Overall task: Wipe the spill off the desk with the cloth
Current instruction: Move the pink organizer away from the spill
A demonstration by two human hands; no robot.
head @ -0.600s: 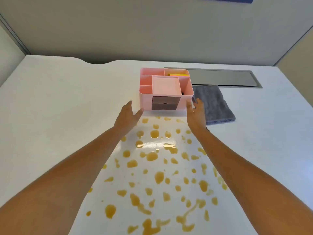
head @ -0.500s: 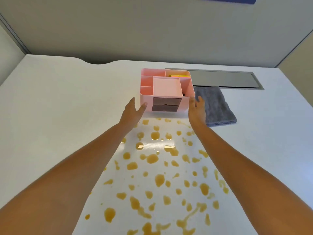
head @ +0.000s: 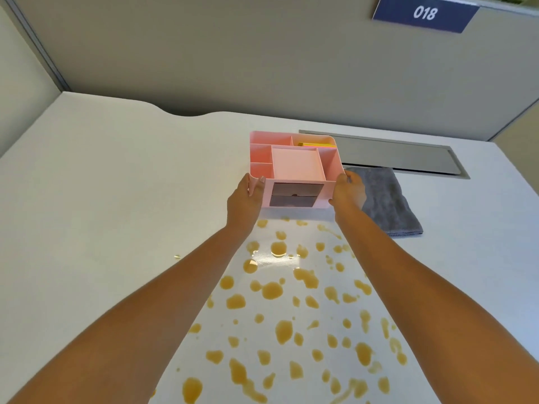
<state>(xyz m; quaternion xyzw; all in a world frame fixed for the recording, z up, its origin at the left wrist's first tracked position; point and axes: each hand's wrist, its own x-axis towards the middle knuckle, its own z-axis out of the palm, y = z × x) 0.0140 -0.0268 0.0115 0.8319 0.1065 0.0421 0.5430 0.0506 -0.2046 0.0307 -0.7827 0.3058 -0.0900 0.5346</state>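
Note:
An amber spill [head: 291, 310] of many drops covers the white desk [head: 102, 199] between my forearms, from the near edge up to a pink desk organizer [head: 294, 167]. The organizer has open compartments on top and two dark drawers in front. My left hand [head: 246, 196] grips its left front corner and my right hand [head: 348, 191] grips its right front corner. A folded grey cloth [head: 388, 202] lies flat on the desk just right of the organizer, behind my right hand, touching neither hand.
A grey metal cable flap [head: 393, 154] is set into the desk behind the organizer and cloth. Grey partition walls enclose the desk at the back and sides, with a blue sign reading 018 [head: 424, 14] at the upper right.
Both hands have moved forward from open beside the organizer to closing on its two front corners. The camera view has tilted up a little.

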